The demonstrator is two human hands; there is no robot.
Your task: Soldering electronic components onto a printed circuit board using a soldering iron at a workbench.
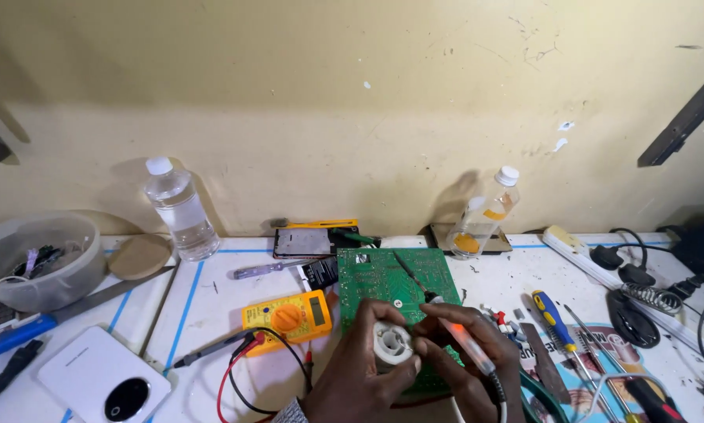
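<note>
Only my two hands and a bit of forearm show, low at the near edge of the desk (pixel 211 313). Both are bare: no gloves, no rings, no watch that I can see. My left hand (pixel 360 376) shows its back and knuckles, with short, plain nails. At its wrist sits the edge of a grey, speckled knit cuff (pixel 291 412). My right hand (pixel 465 360) shows no sleeve.
</note>
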